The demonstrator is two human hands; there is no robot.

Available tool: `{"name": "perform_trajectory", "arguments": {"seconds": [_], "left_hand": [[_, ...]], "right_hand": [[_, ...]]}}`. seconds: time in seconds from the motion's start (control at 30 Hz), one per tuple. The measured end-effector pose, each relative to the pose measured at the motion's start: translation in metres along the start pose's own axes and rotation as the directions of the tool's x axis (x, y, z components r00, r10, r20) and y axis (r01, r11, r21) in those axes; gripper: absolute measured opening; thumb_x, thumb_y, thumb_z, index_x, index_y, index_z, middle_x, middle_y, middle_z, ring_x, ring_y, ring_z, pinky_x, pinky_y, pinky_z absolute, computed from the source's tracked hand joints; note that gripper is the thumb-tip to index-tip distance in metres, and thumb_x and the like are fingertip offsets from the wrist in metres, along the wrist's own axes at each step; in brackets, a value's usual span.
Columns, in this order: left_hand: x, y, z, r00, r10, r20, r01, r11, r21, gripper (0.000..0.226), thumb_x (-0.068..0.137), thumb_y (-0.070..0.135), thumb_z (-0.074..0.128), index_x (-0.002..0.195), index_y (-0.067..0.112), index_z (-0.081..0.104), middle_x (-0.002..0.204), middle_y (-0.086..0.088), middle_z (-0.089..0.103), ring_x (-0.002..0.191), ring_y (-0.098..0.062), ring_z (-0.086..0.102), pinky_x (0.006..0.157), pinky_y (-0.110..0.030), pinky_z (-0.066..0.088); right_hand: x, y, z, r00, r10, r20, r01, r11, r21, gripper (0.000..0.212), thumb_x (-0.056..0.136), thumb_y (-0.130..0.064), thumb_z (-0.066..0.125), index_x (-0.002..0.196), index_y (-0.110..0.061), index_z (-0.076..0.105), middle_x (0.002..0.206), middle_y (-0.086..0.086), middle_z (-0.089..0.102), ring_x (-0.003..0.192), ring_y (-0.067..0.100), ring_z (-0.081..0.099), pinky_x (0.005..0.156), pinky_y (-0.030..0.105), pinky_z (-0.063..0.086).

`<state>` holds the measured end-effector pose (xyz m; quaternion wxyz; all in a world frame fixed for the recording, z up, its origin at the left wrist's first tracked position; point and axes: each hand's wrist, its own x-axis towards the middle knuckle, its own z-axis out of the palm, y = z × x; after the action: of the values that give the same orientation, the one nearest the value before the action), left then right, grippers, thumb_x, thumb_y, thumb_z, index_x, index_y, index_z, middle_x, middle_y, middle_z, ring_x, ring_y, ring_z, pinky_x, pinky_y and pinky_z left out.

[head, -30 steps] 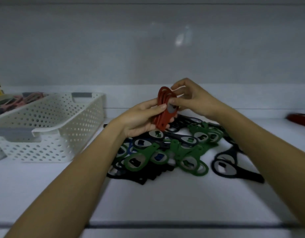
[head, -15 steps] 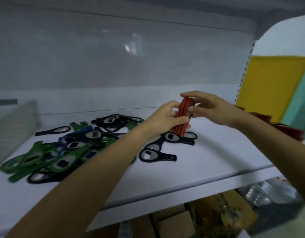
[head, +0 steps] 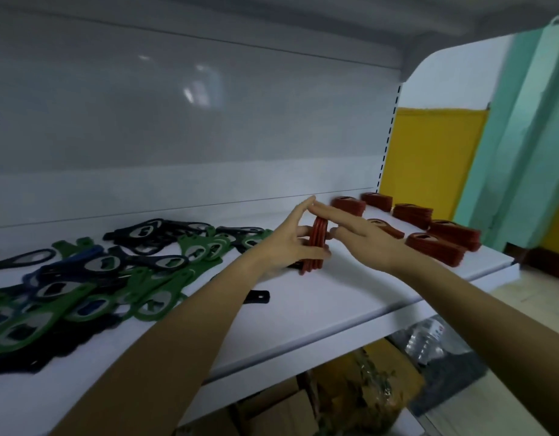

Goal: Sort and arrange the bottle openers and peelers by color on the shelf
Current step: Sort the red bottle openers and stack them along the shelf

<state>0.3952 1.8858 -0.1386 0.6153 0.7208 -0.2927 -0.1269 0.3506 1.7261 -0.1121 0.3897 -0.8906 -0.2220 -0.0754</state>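
On the white shelf (head: pixel 319 313), my left hand (head: pixel 284 247) grips a bundle of red bottle openers (head: pixel 316 239) that stands on edge, its lower end touching the shelf board. My thumb crosses the near side low down and my other fingers curl behind, while the forefinger points up. My right hand (head: pixel 366 237) is spread flat with straight fingers against the bundle's right face, and its forefinger tip meets my left forefinger tip just above the red edges.

To the right, toward the shelf's end, the sorted red stacks (head: pixel 435 248) lie in rows, several flat piles near one another. A single red opener (head: pixel 385 230) lies between them and my right hand.

To the left sprawls the mixed pile (head: pixel 130 278) of green, blue and black openers, overlapping in no order, with metal mouths facing up. A black handle (head: pixel 257 297) pokes out from under my left forearm, apart from the pile's edge.

Under the shelf are cardboard boxes (head: pixel 281 410), a crumpled plastic bag (head: pixel 366 388) and clear water bottles (head: pixel 429 338). Beyond the shelf's end stands a yellow panel (head: pixel 429 158) beside a teal wall (head: pixel 523 136). The whole frame is slightly blurred.
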Motion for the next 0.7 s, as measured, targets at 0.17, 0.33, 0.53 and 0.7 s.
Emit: {"name": "perform_trajectory", "arguments": {"seconds": [0.17, 0.33, 0.53, 0.7], "left_hand": [[-0.003, 0.000, -0.006, 0.997, 0.069, -0.045, -0.067, 0.997, 0.041, 0.088, 0.079, 0.006, 0.072, 0.136, 0.056, 0.027, 0.110, -0.008, 0.054, 0.101, -0.020, 0.061, 0.087, -0.042, 0.054], [-0.005, 0.001, -0.012, 0.968, 0.210, -0.139, -0.193, 0.973, 0.124, 0.058, 0.076, 0.005, 0.074, 0.118, 0.036, 0.048, 0.104, 0.000, 0.050, 0.093, -0.025, 0.062, 0.082, -0.031, 0.057], [-0.003, -0.005, -0.007, 0.964, 0.197, -0.179, -0.188, 0.980, 0.067, 0.048, 0.078, 0.013, 0.073, 0.117, 0.033, 0.052, 0.113, -0.007, 0.053, 0.093, -0.019, 0.064, 0.087, -0.030, 0.054], [-0.003, -0.002, -0.001, 0.944, 0.181, -0.275, -0.222, 0.967, -0.126, 0.049, 0.085, 0.016, 0.067, 0.114, 0.052, 0.052, 0.099, -0.008, 0.052, 0.108, -0.030, 0.057, 0.091, -0.042, 0.053]], "right_hand": [[0.004, 0.001, 0.004, 0.992, 0.099, -0.078, -0.087, 0.986, 0.140, 0.058, 0.095, -0.002, 0.030, 0.145, -0.031, 0.024, 0.143, -0.011, 0.032, 0.125, 0.000, 0.033, 0.100, 0.018, 0.025], [0.002, 0.020, 0.011, 0.970, 0.186, -0.154, -0.162, 0.974, 0.160, 0.047, 0.096, -0.004, 0.034, 0.140, -0.022, 0.032, 0.140, 0.007, 0.043, 0.118, 0.012, 0.048, 0.104, 0.031, 0.035], [-0.003, 0.017, 0.019, 0.973, 0.226, -0.045, -0.209, 0.949, 0.234, 0.042, 0.093, -0.004, 0.045, 0.131, -0.020, 0.038, 0.125, 0.007, 0.057, 0.110, 0.015, 0.057, 0.098, 0.031, 0.042], [-0.004, 0.008, 0.031, 0.958, 0.270, -0.092, -0.194, 0.854, 0.483, 0.015, 0.092, 0.000, 0.048, 0.099, -0.013, 0.044, 0.085, 0.009, 0.068, 0.081, 0.018, 0.064, 0.088, 0.030, 0.052]]}}
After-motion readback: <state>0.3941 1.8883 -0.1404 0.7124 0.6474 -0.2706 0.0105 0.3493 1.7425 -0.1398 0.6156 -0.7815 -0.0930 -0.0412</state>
